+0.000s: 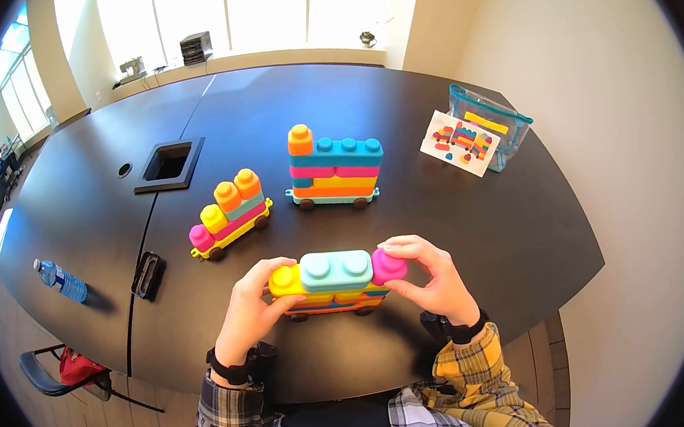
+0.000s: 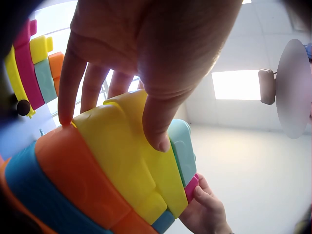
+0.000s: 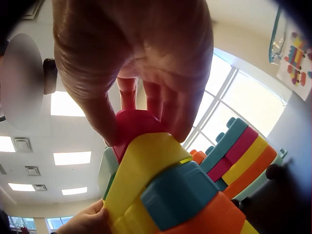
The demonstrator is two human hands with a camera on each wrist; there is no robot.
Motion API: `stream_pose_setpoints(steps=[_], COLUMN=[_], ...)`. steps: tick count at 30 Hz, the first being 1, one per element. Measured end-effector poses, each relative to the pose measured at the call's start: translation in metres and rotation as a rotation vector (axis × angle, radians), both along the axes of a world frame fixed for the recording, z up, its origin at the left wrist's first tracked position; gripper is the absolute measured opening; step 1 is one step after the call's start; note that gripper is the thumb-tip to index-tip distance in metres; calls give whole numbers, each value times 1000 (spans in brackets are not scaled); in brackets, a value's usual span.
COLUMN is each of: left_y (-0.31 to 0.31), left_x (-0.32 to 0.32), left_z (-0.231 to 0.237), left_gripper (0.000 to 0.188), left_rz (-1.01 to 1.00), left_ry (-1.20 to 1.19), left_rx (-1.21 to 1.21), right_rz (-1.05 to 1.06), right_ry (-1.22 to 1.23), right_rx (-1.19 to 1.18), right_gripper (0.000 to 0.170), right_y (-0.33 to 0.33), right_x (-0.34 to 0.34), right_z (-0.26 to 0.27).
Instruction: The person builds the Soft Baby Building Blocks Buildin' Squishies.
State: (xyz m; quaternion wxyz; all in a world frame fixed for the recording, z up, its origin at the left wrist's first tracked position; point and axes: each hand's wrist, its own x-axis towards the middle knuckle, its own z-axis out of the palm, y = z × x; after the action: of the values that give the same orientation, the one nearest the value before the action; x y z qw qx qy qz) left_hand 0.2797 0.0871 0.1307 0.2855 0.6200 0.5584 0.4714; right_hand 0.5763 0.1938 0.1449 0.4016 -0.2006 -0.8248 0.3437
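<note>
Nearest the person stands a wheeled block car, topped by a yellow block [image 1: 285,280], a long mint block [image 1: 336,271] and a magenta block [image 1: 389,266]. At its left end the left hand [image 1: 254,305] grips the yellow block between thumb and fingers. The right hand [image 1: 434,277] pinches the magenta block at the other end. In the left wrist view the left thumb lies on a yellow block [image 2: 122,146], above orange and blue layers. In the right wrist view the right hand [image 3: 141,63] holds the magenta block [image 3: 136,127] over a yellow block [image 3: 146,158].
Behind stand a stepped block car [image 1: 234,214] and a taller block car [image 1: 335,174]. A picture card [image 1: 459,143] leans against a clear pouch [image 1: 503,116] at right. A bottle [image 1: 62,280], a black holder [image 1: 148,275] and a table recess [image 1: 171,162] are at left.
</note>
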Motion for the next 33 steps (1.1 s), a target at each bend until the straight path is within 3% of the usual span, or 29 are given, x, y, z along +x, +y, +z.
stream_pose_setpoints(steps=[6, 8, 9, 11, 13, 16, 20, 24, 25, 27, 33], left_y=[-2, -5, -6, -7, -2, 4, 16, 62, 78, 115, 197], left_x=[-2, -10, -15, -24, -26, -23, -11, 14, 27, 52, 113], left_z=[1, -9, -9, -7, -22, -35, -15, -1, -4, -19, -59], left_gripper=[56, 62, 62, 60, 61, 59, 51, 43, 43, 43, 60], left_rz=[1, 77, 77, 26, -30, -84, -142, -116, -88, -62, -90], left_ry=[92, 30, 30, 125, 196, 250, 338, 344, 255, 177, 168], left_rx=[17, 11, 14, -301, -217, -115, -89, 24, 59, 148, 183], right_rz=[-12, -64, -63, -54, 8, 69, 42, -141, -184, -356, -644], right_ry=[31, 57, 57, -351, -438, -401, -373, -238, -183, -144, -209], right_rx=[-108, -353, -350, -233, -165, -291, -314, -198, -125, -304, -281], right_gripper=[59, 67, 67, 69, 70, 60, 60, 59, 58, 60, 53], right_y=[-2, -8, -6, 6, 15, 11, 9, 16, 17, 21, 44], right_x=[1, 0, 3, 10, 11, 0, 5, 30, 32, 52, 79], right_z=[-10, -9, -12, -30, -49, -58, -55, -56, -56, -45, -70])
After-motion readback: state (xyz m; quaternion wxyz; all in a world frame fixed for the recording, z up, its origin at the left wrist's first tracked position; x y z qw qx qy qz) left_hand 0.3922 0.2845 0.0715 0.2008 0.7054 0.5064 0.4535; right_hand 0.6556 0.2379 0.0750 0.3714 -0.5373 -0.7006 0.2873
